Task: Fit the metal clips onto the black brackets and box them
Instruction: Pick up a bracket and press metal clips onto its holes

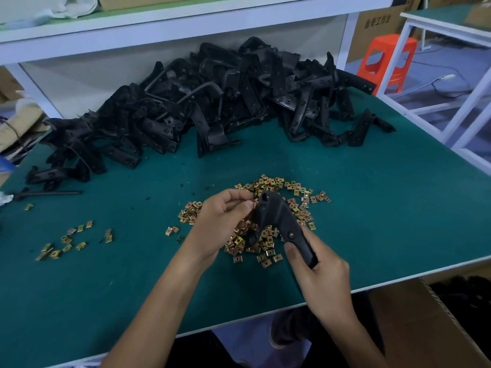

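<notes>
Partly out of sight behind right hand (324,282): black bracket (279,221)'s lower end.

Green table (372,195) carries heaped black brackets (212,102), scattered clips (268,181), perhaps a rod (53,193).

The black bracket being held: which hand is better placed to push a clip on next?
Probably the left. The left hand has its fingertips at the upper end of the black bracket, just over the clip pile, while the right hand grips the lower end, steadying it.
</notes>
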`<state>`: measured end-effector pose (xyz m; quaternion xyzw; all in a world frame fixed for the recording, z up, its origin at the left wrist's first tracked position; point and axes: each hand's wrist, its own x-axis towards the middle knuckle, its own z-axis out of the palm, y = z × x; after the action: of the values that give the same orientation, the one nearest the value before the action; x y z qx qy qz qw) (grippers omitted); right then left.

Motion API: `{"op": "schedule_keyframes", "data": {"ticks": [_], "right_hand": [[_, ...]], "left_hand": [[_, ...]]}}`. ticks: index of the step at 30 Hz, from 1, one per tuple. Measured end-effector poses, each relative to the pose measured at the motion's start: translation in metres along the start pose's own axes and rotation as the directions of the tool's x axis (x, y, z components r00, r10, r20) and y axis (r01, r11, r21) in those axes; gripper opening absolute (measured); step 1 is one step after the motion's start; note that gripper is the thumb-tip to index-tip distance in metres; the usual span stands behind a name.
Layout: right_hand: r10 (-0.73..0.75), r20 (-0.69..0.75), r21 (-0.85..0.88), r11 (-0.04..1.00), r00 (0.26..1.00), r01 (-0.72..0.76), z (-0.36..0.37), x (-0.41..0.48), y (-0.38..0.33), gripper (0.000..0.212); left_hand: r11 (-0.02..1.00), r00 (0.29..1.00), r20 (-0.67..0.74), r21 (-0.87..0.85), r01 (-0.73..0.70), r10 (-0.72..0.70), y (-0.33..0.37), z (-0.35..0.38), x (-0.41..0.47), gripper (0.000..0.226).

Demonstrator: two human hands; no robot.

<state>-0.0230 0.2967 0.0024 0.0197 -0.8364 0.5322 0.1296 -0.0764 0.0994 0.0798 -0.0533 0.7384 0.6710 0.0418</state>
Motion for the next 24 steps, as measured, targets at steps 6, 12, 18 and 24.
{"op": "schedule_keyframes", "data": {"ticks": [6, 12, 18, 24], "right_hand": [[-0.02, 0.014, 0.001, 1.0, 1.0, 0.02, -0.001, 0.0019, -0.0016, 0.031], [-0.026, -0.004, 0.007, 1.0, 1.0, 0.026, -0.0006, 0.0024, -0.0016, 0.033], [-0.037, 0.006, 0.004, 0.999, 0.999, 0.037, -0.0012, 0.0018, 0.0001, 0.03], [-0.04, -0.007, -0.009, 0.999, 0.999, 0.04, -0.0007, 0.002, -0.0008, 0.033]], "left_hand": [[0.996, 0.999, 0.039, -0.085, 0.013, -0.01, 0.0015, 0.0039, 0.0014, 0.016], [0.987, 0.999, 0.028, -0.157, 0.043, -0.039, -0.0032, -0.0001, 0.0035, 0.015], [0.998, 0.999, -0.039, -0.057, 0.0, -0.002, -0.0056, -0.0037, 0.0035, 0.017], [0.997, 0.999, -0.001, -0.07, -0.041, 0.041, -0.0052, -0.0019, 0.0012, 0.027]]}}
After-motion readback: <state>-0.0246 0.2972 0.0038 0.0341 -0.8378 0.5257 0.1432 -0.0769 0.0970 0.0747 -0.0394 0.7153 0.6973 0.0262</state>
